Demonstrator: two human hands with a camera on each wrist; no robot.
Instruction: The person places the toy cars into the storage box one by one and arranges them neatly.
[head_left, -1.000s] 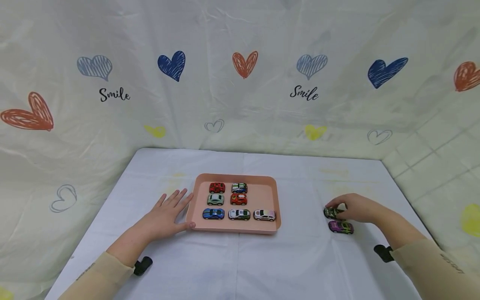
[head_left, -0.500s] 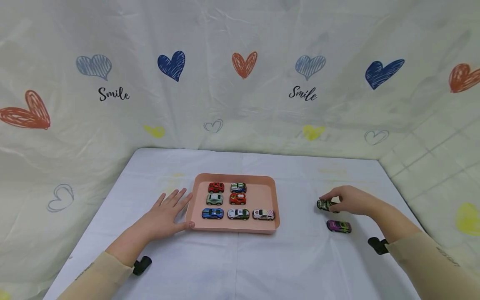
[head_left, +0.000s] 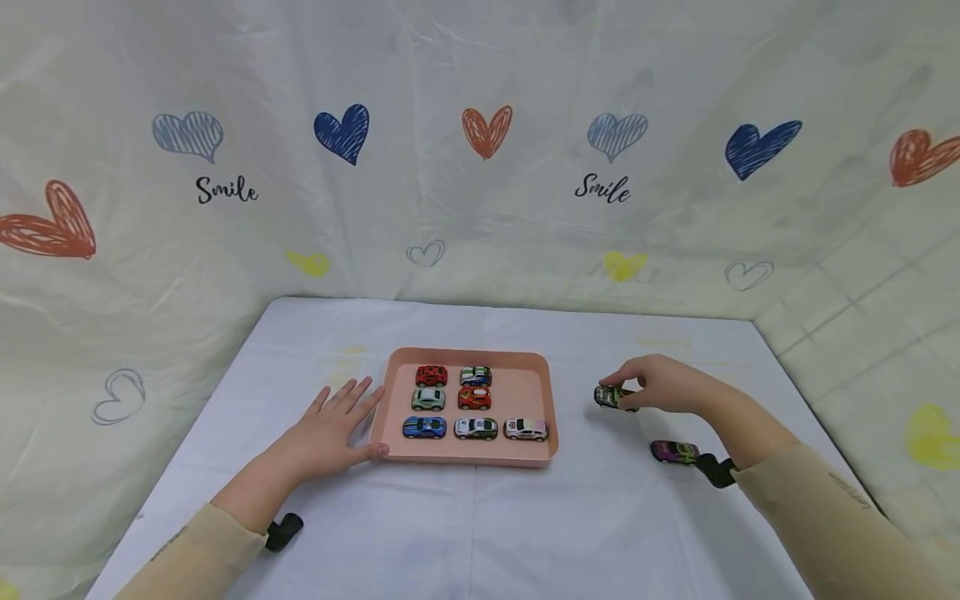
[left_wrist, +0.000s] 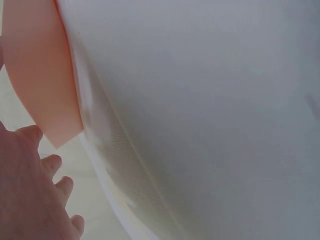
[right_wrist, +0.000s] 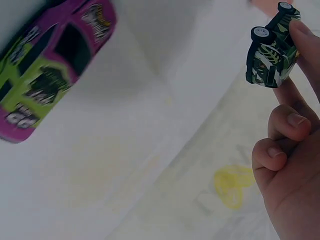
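Between thumb and forefinger my right hand (head_left: 671, 385) pinches a green camouflage toy car (head_left: 613, 397), held above the table to the right of the tray. In the right wrist view the toy car (right_wrist: 274, 50) shows its dark wheels, and the other fingers are curled below it. My left hand (head_left: 322, 433) lies with spread fingers at the left edge of the pink tray (head_left: 480, 457), its thumb touching the near left corner. Several toy cars stand in rows in the tray, among them a blue car (head_left: 424, 427) and a pink-and-white car (head_left: 526, 429).
A purple and green toy car (head_left: 673, 452) stands on the white-covered table (head_left: 570, 533), close to the right wrist's black camera (head_left: 715, 471). Behind the table hangs a pale curtain (head_left: 540, 233) printed with hearts.
My right hand has lifted the camouflage car from beside the purple car and carried it left toward the tray. My left hand has stayed at the tray's edge.
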